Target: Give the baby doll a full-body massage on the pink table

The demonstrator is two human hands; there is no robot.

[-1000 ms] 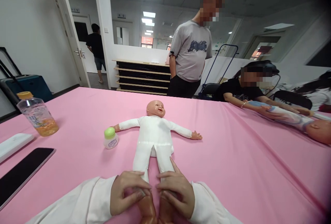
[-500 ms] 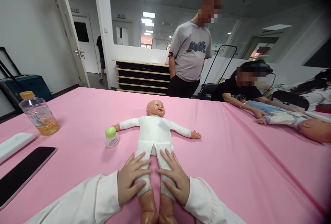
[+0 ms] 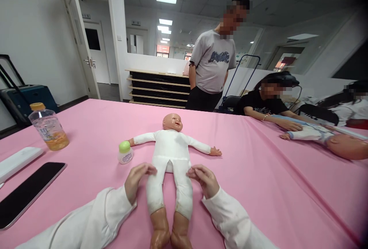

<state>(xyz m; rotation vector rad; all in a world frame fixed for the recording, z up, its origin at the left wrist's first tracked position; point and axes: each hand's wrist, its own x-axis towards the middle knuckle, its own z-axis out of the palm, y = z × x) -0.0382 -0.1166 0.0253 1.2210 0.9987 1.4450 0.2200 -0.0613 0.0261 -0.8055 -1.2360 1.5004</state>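
Observation:
A baby doll (image 3: 171, 147) with a white cloth body lies on its back on the pink-covered table, arms spread and bare feet toward me. My left hand (image 3: 138, 179) is beside the doll's thigh on the left, its bent fingertips at the cloth; it grips nothing. On the other side my right hand (image 3: 205, 179) mirrors it, fingers loosely curved at the edge of the other thigh. Whether the fingertips press on the cloth I cannot tell. A small white jar with a green lid (image 3: 125, 152) stands by the doll's hand on the left.
At the left are a bottle with amber liquid (image 3: 49, 128), a white flat device (image 3: 21, 162) and a black phone (image 3: 31, 191). Across the pink table (image 3: 247, 187), a seated person handles another doll (image 3: 322, 136) at the right. Another person (image 3: 212, 61) stands behind the table.
Both my hands have lifted off the doll's legs and moved apart to the outer sides of its thighs. Their spread fingers have drawn together and bent. The view has shifted slightly.

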